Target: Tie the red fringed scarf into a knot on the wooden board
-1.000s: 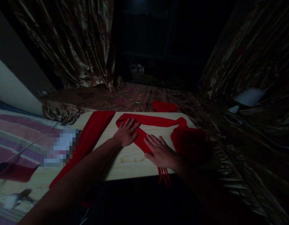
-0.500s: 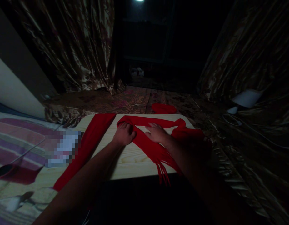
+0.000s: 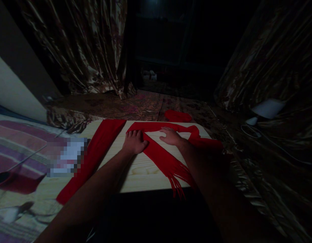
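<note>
Domestic interior, dimly lit. Heavy satin-like curtains flank what appears to be a dark window; floral fabric lies beyond the wooden table's far edge. Beside its left edge spreads a striped cover resembling bedding, the chief household indicator.

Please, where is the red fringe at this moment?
In the head view, the red fringe is below and right of centre, at the near edge of the wooden table, beside the right forearm.
</note>
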`<action>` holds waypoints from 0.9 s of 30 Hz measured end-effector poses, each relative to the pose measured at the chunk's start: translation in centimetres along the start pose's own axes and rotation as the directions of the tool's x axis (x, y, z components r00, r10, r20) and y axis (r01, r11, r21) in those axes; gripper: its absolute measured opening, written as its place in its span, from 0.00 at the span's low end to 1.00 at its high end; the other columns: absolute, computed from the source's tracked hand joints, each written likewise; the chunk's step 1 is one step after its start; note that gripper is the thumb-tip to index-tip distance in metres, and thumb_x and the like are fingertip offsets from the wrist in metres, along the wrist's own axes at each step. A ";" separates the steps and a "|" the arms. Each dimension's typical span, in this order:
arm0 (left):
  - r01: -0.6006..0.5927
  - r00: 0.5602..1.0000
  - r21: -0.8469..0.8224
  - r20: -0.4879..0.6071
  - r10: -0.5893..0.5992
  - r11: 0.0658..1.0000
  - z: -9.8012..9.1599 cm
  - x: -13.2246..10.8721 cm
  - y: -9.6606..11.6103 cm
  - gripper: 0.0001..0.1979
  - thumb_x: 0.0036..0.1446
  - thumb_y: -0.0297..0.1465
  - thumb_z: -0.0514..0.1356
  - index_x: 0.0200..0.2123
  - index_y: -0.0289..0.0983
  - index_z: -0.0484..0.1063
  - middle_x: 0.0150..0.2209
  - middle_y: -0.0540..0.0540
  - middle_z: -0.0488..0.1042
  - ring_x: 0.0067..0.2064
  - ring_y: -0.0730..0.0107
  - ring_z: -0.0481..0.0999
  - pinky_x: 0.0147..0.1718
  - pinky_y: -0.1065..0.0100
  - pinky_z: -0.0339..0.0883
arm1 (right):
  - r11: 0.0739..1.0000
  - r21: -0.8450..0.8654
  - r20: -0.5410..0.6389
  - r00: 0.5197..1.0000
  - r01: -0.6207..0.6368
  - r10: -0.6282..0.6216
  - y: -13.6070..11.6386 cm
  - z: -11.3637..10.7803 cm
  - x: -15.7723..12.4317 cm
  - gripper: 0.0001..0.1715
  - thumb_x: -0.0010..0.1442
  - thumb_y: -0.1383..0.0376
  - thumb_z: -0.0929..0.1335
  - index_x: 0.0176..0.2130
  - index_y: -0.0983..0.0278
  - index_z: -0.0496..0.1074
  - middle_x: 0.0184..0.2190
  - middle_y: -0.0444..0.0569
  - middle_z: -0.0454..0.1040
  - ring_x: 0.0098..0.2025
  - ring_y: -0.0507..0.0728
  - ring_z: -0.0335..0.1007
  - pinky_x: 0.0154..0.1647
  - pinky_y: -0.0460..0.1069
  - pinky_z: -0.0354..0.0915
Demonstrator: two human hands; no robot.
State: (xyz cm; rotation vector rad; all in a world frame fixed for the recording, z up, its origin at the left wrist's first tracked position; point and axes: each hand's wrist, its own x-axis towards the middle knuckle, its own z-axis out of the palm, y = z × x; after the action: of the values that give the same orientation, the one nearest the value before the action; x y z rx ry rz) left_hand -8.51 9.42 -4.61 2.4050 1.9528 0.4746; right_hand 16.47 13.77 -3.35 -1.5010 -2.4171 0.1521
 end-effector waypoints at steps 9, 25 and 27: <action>0.027 1.000 -0.014 -0.012 -0.028 1.000 0.1 0.1 -0.2 0.38 0.58 0.52 0.53 0.65 0.37 0.64 0.62 0.33 0.66 0.61 0.36 0.63 0.61 0.45 0.50 | 0.998 -0.004 0.000 0.998 -0.064 0.064 -0.4 -0.3 1.0 0.17 0.58 0.60 0.70 0.46 0.64 0.73 0.48 0.54 0.77 0.51 0.59 0.71 0.54 0.50 0.63; -0.023 0.986 -0.042 -0.163 0.016 0.999 0.1 0.0 -0.6 0.26 0.57 0.43 0.57 0.52 0.31 0.72 0.50 0.31 0.72 0.54 0.43 0.68 0.57 0.50 0.59 | 0.904 -0.279 -0.129 0.945 -0.325 0.300 2.0 -6.4 0.3 0.12 0.60 0.66 0.67 0.44 0.64 0.75 0.45 0.56 0.78 0.46 0.60 0.74 0.46 0.50 0.65; -0.053 0.973 -0.052 -0.226 0.040 0.997 -0.2 -0.4 -0.4 0.23 0.57 0.41 0.57 0.50 0.32 0.73 0.49 0.32 0.72 0.54 0.44 0.68 0.55 0.51 0.62 | 0.859 -0.306 -0.165 0.912 -0.409 0.376 3.4 -8.1 -0.3 0.14 0.60 0.67 0.67 0.46 0.64 0.75 0.46 0.57 0.79 0.46 0.61 0.75 0.47 0.51 0.66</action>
State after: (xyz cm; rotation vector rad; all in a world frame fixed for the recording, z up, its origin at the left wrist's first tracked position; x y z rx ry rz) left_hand -9.04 9.13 -4.60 2.4612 1.9350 0.8270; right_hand 21.88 14.53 3.49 -2.0909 -2.1014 -0.2620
